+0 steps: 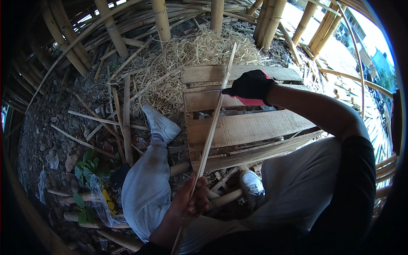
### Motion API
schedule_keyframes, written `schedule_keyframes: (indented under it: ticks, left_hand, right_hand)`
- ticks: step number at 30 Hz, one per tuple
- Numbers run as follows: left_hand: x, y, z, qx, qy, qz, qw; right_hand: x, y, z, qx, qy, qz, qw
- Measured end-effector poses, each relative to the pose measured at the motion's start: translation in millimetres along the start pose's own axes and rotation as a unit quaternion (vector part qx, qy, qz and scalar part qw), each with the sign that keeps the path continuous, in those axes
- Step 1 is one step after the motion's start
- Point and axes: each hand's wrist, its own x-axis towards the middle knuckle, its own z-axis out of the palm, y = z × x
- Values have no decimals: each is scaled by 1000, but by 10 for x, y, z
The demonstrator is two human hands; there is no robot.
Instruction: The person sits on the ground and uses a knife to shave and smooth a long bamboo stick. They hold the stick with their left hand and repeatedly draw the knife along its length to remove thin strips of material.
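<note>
A long, pale bamboo strip (214, 120) slants from my lap up past the far edge of the slatted wooden bench (255, 127). My bare left hand (190, 199) is closed around its lower part, between my knees. My right hand (251, 87), in a black and red glove, is closed on a knife (211, 90). Its thin blade points left and crosses the strip near the upper end; the handle is hidden inside the glove. Whether the blade cuts into the strip cannot be made out.
Pale shavings (195, 55) are heaped behind the bench. Bamboo posts (160, 21) stand along the far side. Loose split sticks (127, 119) lie on the rubble at left, near a clear plastic bag (102, 204) and a green plant (87, 168). My shoes flank the bench's near left side.
</note>
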Motion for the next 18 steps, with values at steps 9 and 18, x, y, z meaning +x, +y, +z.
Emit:
schedule_keyframes:
  ticks: [9,18]
  left_hand:
    - [-46,5,73,85,85,-1,993]
    - [-41,-10,235,190,144,43,970]
  right_hand:
    - [-194,-450,36,77,26,-136,987]
    - [-37,140,-100,2,-40,3,999]
